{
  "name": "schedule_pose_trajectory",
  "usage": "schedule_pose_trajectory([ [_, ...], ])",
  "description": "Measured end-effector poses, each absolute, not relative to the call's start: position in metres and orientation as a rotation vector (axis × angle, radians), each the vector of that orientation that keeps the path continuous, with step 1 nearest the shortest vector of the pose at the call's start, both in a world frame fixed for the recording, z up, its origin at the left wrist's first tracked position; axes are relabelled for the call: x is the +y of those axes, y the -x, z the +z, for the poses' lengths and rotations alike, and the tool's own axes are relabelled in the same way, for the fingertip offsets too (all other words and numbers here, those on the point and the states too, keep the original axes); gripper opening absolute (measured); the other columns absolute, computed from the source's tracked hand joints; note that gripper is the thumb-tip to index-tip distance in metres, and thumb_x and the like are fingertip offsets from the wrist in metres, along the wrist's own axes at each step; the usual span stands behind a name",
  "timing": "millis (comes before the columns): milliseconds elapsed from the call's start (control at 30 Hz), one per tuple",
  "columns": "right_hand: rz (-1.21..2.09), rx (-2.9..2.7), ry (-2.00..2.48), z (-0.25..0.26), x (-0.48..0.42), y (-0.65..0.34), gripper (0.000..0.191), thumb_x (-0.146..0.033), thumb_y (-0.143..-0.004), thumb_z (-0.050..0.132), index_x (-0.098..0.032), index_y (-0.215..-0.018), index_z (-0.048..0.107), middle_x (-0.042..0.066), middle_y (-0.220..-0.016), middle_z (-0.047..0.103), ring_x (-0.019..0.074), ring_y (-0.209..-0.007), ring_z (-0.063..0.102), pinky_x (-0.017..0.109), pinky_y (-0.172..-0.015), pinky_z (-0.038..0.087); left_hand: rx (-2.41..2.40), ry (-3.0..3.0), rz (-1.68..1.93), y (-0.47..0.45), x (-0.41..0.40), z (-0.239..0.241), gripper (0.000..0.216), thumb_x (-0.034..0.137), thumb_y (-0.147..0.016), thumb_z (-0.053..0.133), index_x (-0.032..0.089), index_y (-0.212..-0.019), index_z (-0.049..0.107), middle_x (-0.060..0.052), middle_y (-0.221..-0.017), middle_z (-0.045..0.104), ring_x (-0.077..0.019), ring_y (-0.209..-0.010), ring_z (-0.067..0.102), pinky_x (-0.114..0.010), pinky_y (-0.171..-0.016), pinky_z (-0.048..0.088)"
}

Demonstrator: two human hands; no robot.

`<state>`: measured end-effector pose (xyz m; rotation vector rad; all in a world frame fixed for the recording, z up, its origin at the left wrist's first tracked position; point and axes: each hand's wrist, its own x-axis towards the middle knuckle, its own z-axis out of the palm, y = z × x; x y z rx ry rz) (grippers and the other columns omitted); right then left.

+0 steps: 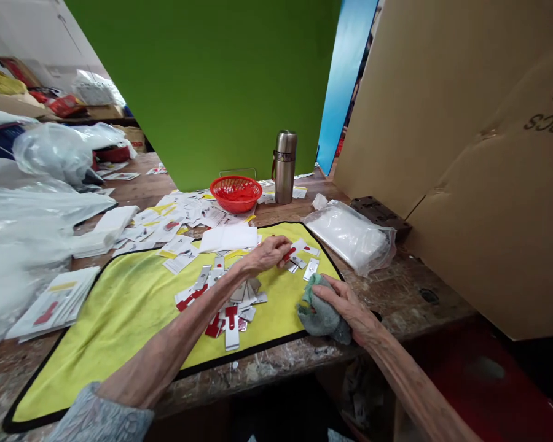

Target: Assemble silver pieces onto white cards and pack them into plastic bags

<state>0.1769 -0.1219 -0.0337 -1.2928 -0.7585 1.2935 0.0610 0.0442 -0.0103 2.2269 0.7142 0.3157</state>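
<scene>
My left hand (270,253) reaches across a yellow mat (129,307) and pinches a small white and red card piece (291,252) at the mat's far right. A heap of similar white and red pieces (225,301) lies on the mat just under my left forearm. My right hand (345,304) rests at the mat's right edge, its fingers closed round a crumpled grey-green cloth (320,314). A few loose pieces (309,267) lie between the two hands.
Behind the mat stand a red plastic basket (236,193) and a steel flask (285,166). A clear plastic bag (352,236) lies at the right. White cards (55,304) and plastic bags (23,239) crowd the left. Green board and cardboard sheets wall the bench.
</scene>
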Motion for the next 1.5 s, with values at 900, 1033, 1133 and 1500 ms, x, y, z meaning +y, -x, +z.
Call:
schedule_pose_trajectory([
  [900,1.157,-1.388,1.415,-0.014,-0.083,-0.164,0.027,-0.045,-0.079,0.058,-0.019,-0.072,0.058,-0.004,-0.063,0.049,0.0096,-0.056,0.041,0.022,-0.052,0.033,0.573,-1.619,0.394,-0.017,0.0,0.004,0.018,0.031,-0.073,0.061,0.015,-0.07,0.055,0.004,-0.056,0.051,-0.0073,-0.053,0.045,-0.021,-0.053,0.033],
  [1033,1.285,-1.381,1.449,-0.015,-0.097,-0.172,0.03,-0.043,-0.076,0.062,-0.019,-0.061,0.053,-0.005,-0.054,0.045,0.0073,-0.048,0.036,0.02,-0.044,0.028,0.677,-1.608,0.449,-0.001,0.002,0.0,0.022,0.037,-0.071,0.061,0.016,-0.071,0.055,0.005,-0.054,0.049,-0.0076,-0.05,0.042,-0.021,-0.05,0.032],
  [1133,1.222,-1.347,1.511,-0.021,-0.111,-0.182,0.029,-0.04,-0.074,0.067,-0.018,-0.059,0.054,-0.005,-0.054,0.045,0.0075,-0.05,0.038,0.018,-0.043,0.03,0.819,-1.66,0.425,0.026,0.018,0.0,0.027,0.043,-0.071,0.061,0.016,-0.073,0.057,0.004,-0.055,0.049,-0.009,-0.05,0.043,-0.022,-0.051,0.034],
  [1500,1.243,-1.01,1.409,-0.036,-0.123,-0.186,0.031,-0.047,-0.075,0.067,-0.018,-0.084,0.064,-0.001,-0.074,0.059,0.0114,-0.065,0.05,0.02,-0.059,0.043,0.702,-2.688,0.149,-0.061,0.028,-0.015,0.022,0.017,-0.083,0.049,0.017,-0.101,0.063,-0.011,-0.111,0.053,-0.0237,-0.099,0.052,-0.038,-0.086,0.043],
])
